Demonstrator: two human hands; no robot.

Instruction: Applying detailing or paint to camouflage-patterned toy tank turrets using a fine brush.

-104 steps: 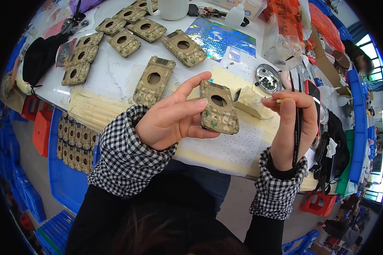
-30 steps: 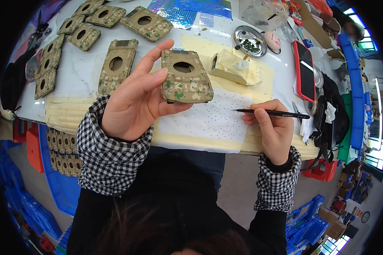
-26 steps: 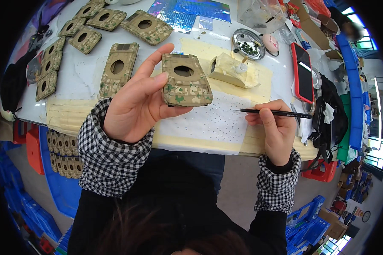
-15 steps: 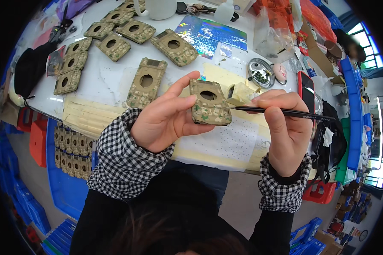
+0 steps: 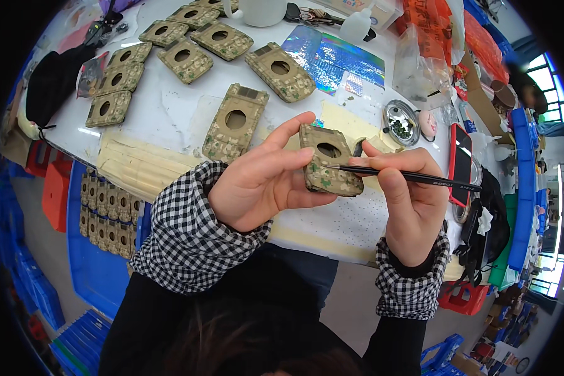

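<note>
My left hand (image 5: 257, 188) grips a camouflage-painted model tank hull (image 5: 318, 177) by its left side, thumb on top and fingers beneath. The hull has a round hole in its upper face. In my right hand (image 5: 413, 210) is a thin black paintbrush (image 5: 462, 185), pinched between thumb and fingers and pointing left. Its tip lies over the hull just below the hole; whether it touches the paint I cannot tell. Closest on the table is another camouflage hull (image 5: 233, 139), lying beyond my left hand.
Several more hulls (image 5: 281, 70) lie at the far left. A round metal dish (image 5: 400, 108) holds dark green bits, with shiny blue sheets (image 5: 332, 59) beyond it. A red-edged phone (image 5: 460, 160) lies at right. Below the table's left edge, a blue crate (image 5: 94, 276) holds rows of hulls.
The brush has moved left relative to the held hull, bringing its tip further over the upper face. Hands, hull and table scene all sit further right in the picture.
</note>
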